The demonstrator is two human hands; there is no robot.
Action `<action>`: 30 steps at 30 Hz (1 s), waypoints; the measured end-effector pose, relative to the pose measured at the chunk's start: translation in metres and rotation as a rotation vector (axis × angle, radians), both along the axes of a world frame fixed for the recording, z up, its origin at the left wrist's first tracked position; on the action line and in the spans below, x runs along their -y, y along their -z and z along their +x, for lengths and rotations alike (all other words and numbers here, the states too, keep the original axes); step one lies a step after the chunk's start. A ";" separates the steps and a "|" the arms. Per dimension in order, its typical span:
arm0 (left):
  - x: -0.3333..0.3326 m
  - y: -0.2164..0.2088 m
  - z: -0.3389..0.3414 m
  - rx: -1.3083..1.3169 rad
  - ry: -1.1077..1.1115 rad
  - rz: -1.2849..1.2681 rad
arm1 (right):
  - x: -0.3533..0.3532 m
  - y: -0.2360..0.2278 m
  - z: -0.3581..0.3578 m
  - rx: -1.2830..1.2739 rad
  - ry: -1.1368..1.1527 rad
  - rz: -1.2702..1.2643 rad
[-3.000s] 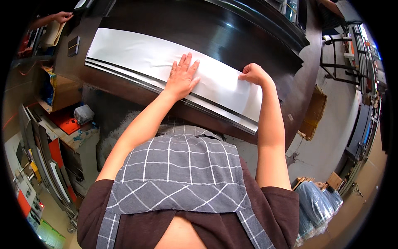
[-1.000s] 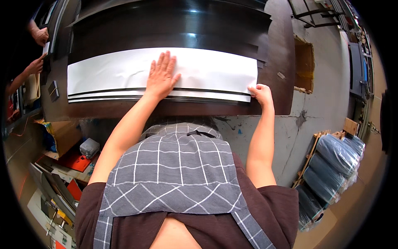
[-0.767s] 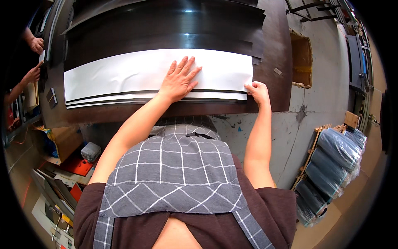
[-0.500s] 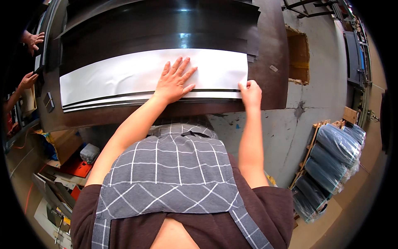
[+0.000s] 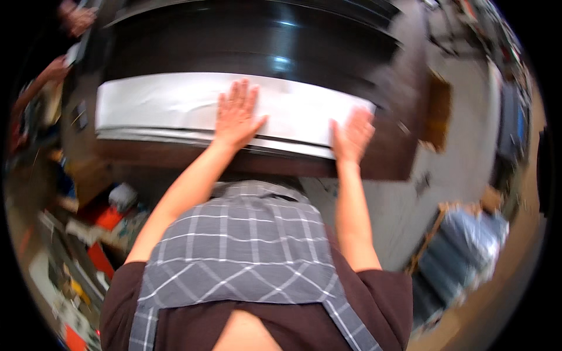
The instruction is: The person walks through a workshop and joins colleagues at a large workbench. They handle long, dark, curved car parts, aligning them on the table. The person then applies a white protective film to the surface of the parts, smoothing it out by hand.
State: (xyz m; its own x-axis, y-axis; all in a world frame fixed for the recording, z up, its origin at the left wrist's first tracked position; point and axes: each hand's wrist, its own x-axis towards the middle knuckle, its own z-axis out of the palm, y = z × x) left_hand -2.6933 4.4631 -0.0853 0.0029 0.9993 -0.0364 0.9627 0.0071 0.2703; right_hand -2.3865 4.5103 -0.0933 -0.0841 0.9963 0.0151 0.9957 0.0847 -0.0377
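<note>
A long white sheet (image 5: pixel 170 100) lies along the near side of a dark brown table (image 5: pixel 380 167), with dark and white strips showing at its near edge. My left hand (image 5: pixel 237 117) rests flat on the sheet near its middle, fingers spread and pointing away from me. Over the sheet's right end is my right hand (image 5: pixel 353 133), also open, its fingers stretched out and slightly blurred. Beyond the white sheet, glossy black sheets (image 5: pixel 234 44) cover much of the table.
Another person's hands (image 5: pixel 55 69) show at the far left, beside the table. An open cardboard box (image 5: pixel 439 111) stands past the table's right edge. On the lower right, plastic-wrapped dark bundles (image 5: pixel 453 251) sit on the floor. Mixed boards and boxes (image 5: pixel 88 234) crowd the lower left.
My right hand has let go of the sheet's right edge and now lies open over that end. My left hand stays on the sheet. The whole view has shifted and blurred.
</note>
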 end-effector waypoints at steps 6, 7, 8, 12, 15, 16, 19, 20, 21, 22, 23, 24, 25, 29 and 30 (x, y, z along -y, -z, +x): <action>-0.005 -0.002 -0.097 -0.081 -0.523 0.006 | 0.007 -0.007 0.058 0.073 0.009 0.034; -0.001 0.003 -0.124 -0.107 -0.598 0.002 | 0.008 -0.008 0.060 0.079 -0.001 0.057; 0.002 0.001 -0.154 -0.109 -0.667 0.037 | 0.008 -0.010 0.056 0.063 -0.007 0.053; 0.019 0.000 -0.230 -0.184 -0.839 0.064 | 0.000 -0.010 0.072 0.027 -0.021 0.044; 0.025 -0.001 -0.278 -0.236 -0.891 0.074 | 0.001 -0.006 0.077 0.060 0.015 0.043; 0.025 0.000 -0.290 -0.249 -0.898 0.082 | 0.000 -0.005 0.076 0.046 0.036 0.043; 0.025 0.004 -0.309 -0.247 -0.929 0.127 | 0.000 -0.003 0.094 0.043 0.086 0.050; 0.025 0.004 -0.304 -0.270 -0.945 0.110 | -0.002 -0.004 0.109 0.060 0.088 0.054; 0.022 0.000 -0.302 -0.254 -0.941 0.114 | -0.003 -0.003 0.115 0.072 0.098 0.061; 0.022 0.002 -0.306 -0.254 -0.934 0.123 | -0.006 -0.005 0.110 0.060 0.136 0.051; 0.021 0.004 -0.308 -0.254 -0.928 0.136 | -0.011 -0.003 0.111 0.005 0.192 0.066; 0.022 0.004 -0.307 -0.257 -0.925 0.129 | -0.015 -0.003 0.107 -0.101 0.282 0.115; 0.022 0.003 -0.308 -0.265 -0.923 0.125 | -0.015 -0.004 0.099 -0.213 0.370 0.167; 0.028 0.003 -0.315 -0.274 -0.917 0.055 | -0.007 -0.029 0.085 -0.402 0.476 0.108; 0.032 0.005 -0.318 -0.264 -0.905 0.061 | -0.001 -0.029 0.088 -0.410 0.466 0.096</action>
State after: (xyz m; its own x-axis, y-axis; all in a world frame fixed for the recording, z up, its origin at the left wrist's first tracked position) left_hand -3.0114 4.4316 -0.0908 -0.7758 0.6179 0.1276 0.6284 0.7748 0.0690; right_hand -2.2981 4.5114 -0.0640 0.3904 0.9195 0.0456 0.8349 -0.3326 -0.4386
